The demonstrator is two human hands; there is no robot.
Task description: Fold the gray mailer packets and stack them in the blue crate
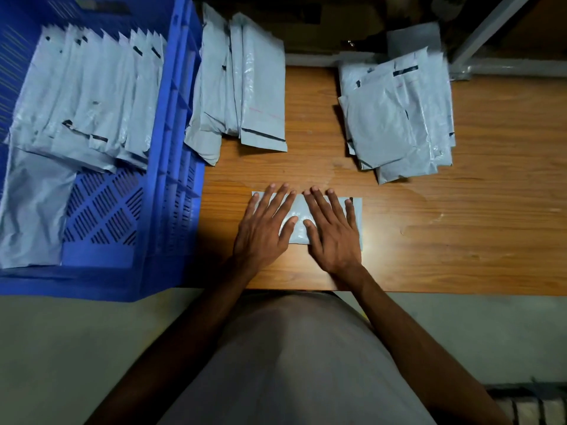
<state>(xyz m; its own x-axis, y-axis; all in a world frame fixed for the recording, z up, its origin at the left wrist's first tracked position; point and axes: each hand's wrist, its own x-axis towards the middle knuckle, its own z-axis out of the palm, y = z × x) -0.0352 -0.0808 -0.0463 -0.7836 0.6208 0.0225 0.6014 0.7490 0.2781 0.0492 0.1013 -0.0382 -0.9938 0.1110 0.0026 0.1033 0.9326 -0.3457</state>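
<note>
Where lamplight pools, wooden table (460, 240).

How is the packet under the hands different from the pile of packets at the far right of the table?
The packet under the hands is single, flat and square to the table edge; the right pile holds many, overlapping and skewed. Both hands, left hand and right hand, press the packet; nothing touches the pile. Both are gray plastic.

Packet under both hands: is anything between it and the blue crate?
Nothing visible lies on the table between the folded packet, pressed flat by the left hand and right hand, and the blue crate. Only the crate's own wall must be cleared.
</note>
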